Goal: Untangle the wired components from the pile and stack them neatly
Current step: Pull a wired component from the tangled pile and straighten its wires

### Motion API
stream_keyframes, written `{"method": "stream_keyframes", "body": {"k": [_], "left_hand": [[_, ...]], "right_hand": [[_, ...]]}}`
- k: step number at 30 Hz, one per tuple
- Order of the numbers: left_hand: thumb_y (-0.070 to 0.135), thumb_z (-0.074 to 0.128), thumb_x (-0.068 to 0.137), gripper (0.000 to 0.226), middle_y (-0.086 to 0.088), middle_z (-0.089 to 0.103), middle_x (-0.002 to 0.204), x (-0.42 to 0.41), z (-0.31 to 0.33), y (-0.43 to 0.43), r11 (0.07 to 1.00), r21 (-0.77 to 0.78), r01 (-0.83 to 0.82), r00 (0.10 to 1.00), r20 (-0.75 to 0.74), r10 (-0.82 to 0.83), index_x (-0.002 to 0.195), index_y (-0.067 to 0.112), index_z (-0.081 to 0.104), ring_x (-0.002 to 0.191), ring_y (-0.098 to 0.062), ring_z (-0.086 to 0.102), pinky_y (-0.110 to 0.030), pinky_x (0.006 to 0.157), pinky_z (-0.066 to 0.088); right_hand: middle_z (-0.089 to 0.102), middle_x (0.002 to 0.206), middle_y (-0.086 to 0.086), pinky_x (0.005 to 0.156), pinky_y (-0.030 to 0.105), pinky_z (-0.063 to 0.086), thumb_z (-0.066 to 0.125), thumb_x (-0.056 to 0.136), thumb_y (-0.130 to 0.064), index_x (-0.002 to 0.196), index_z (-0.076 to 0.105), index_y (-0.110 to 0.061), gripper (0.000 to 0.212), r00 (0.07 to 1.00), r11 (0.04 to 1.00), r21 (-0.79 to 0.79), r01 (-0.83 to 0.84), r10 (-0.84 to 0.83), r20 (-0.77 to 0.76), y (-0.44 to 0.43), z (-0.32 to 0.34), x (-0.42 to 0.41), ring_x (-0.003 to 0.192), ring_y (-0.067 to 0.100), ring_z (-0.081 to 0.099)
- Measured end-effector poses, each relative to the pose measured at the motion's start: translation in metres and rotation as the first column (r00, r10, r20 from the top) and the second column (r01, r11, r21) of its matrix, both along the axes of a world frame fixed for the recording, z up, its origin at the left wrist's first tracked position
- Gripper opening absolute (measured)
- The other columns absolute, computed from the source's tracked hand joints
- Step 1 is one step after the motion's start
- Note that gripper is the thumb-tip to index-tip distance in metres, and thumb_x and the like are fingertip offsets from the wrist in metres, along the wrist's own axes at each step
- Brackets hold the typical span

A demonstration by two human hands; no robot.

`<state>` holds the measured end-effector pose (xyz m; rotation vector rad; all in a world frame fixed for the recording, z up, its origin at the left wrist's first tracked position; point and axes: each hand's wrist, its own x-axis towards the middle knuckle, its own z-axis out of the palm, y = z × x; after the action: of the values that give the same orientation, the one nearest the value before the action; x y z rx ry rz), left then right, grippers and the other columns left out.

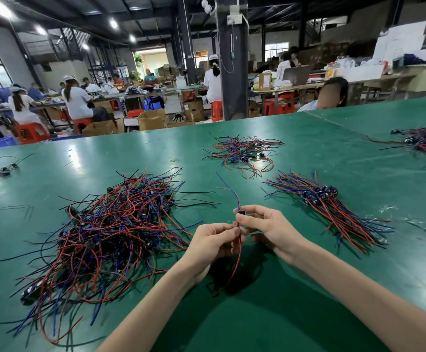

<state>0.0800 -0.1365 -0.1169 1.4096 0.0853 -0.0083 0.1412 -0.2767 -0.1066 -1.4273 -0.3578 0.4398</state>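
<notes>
A big tangled pile of wired components [110,232], with red, blue and black leads, lies on the green table [270,313] to the left. An aligned stack of wired components [331,209] lies to the right, its small blue-black parts bunched at the far end. Between them I hold one wired component [240,217] above the table. My right hand [265,227] pinches its small dark body, blue leads pointing away. My left hand [214,242] grips its red and black leads just below, which hang down toward me.
A smaller loose bundle of wires [242,151] lies farther back, another [425,143] at the far right, a few pieces [3,170] at the far left. A person [331,94] sits across the table. Workers, stools and boxes fill the hall behind.
</notes>
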Motion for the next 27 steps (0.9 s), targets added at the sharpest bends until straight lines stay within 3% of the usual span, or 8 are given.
{"method": "stream_keyframes", "body": {"k": [6,10,13,16,22,27], "left_hand": [[0.007,0.060,0.089,0.022,-0.008,0.068,0.072,0.000,0.000,-0.001,1.000,-0.007,-0.008,1.000,-0.004,0.008,0.074,0.011,0.076,0.060,-0.009,0.059,-0.018,0.057,0.050],[0.009,0.062,0.088,0.013,-0.003,0.069,0.069,-0.001,0.001,-0.002,0.998,0.003,-0.057,0.998,0.029,0.057,0.080,0.005,0.073,0.060,-0.003,0.060,-0.015,0.055,0.048],[0.008,0.060,0.089,0.015,-0.001,0.068,0.064,0.000,0.001,-0.003,0.998,0.020,-0.065,0.997,0.046,0.064,0.081,0.004,0.071,0.057,-0.002,0.058,-0.014,0.055,0.045],[0.007,0.057,0.092,0.018,0.000,0.062,0.058,0.001,-0.001,-0.004,0.996,0.047,-0.073,0.997,0.027,0.072,0.080,0.005,0.070,0.047,-0.007,0.049,-0.015,0.051,0.042],[-0.002,0.057,0.089,0.028,-0.006,0.069,0.075,0.003,-0.002,-0.007,1.000,-0.017,0.000,1.000,0.008,0.001,0.073,0.011,0.076,0.066,-0.009,0.061,-0.020,0.072,0.048],[0.011,0.057,0.093,0.028,0.001,0.059,0.055,0.001,-0.002,-0.007,0.993,0.117,-0.021,1.000,0.016,0.020,0.068,0.013,0.070,0.045,-0.008,0.046,-0.016,0.047,0.039]], "right_hand": [[0.073,0.087,0.005,0.074,0.032,0.039,0.069,0.082,-0.016,0.101,0.067,-0.013,0.019,1.000,0.999,0.044,-0.021,0.022,-0.020,0.000,-0.002,0.001,0.076,0.016,0.060],[0.073,0.091,0.007,0.075,0.032,0.041,0.075,0.066,-0.015,0.105,0.066,-0.013,0.041,0.997,0.993,0.104,-0.062,0.066,-0.036,0.000,-0.001,0.000,0.079,0.019,0.062],[0.072,0.086,0.008,0.071,0.027,0.042,0.071,0.072,0.000,0.104,0.067,-0.012,0.034,0.998,0.990,0.132,-0.042,0.048,-0.040,0.000,-0.001,0.002,0.070,0.015,0.064],[0.072,0.080,0.007,0.066,0.024,0.040,0.070,0.075,0.003,0.101,0.068,-0.010,0.029,0.998,0.993,0.120,-0.001,0.007,-0.055,0.000,-0.002,0.004,0.066,0.013,0.061],[0.071,0.072,0.010,0.060,0.023,0.052,0.066,0.077,0.010,0.102,0.064,0.002,0.026,0.994,0.984,0.164,0.062,-0.047,-0.097,0.000,-0.005,0.009,0.056,0.014,0.062],[0.073,0.072,0.006,0.062,0.017,0.050,0.065,0.080,0.005,0.097,0.067,-0.006,0.020,0.996,0.986,0.146,0.084,-0.079,-0.039,-0.002,-0.003,0.011,0.062,0.008,0.063]]}}
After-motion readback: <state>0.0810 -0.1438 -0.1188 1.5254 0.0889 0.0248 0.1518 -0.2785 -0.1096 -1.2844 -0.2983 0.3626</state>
